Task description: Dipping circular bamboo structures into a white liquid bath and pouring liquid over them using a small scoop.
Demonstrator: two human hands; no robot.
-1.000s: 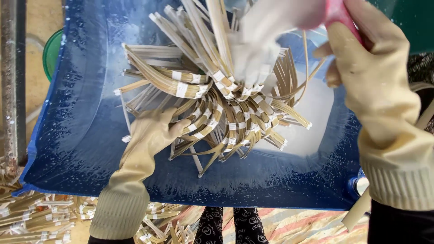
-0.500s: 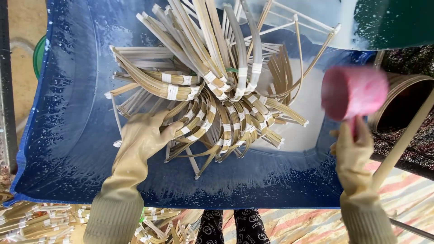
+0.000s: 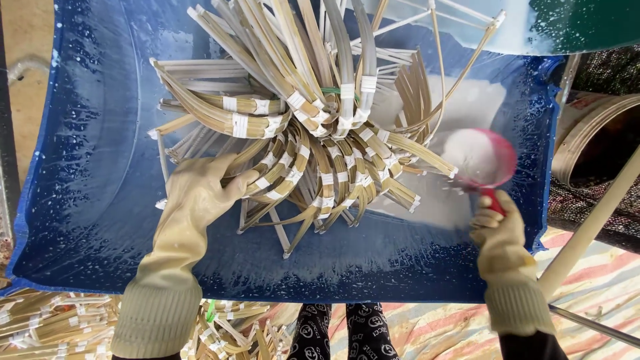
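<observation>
Bundle of tied bamboo strips (image 3: 313,140) lying in the wet blue trough (image 3: 87,167), beside the white liquid. Better to pour slowly, low over the strips, turning the bundle for even wetting. Left hand (image 3: 197,193), gloved, half-curled fingers (image 3: 233,183) on the strips. Right hand (image 3: 500,233) closed around the pink scoop (image 3: 480,157), full of foam.
</observation>
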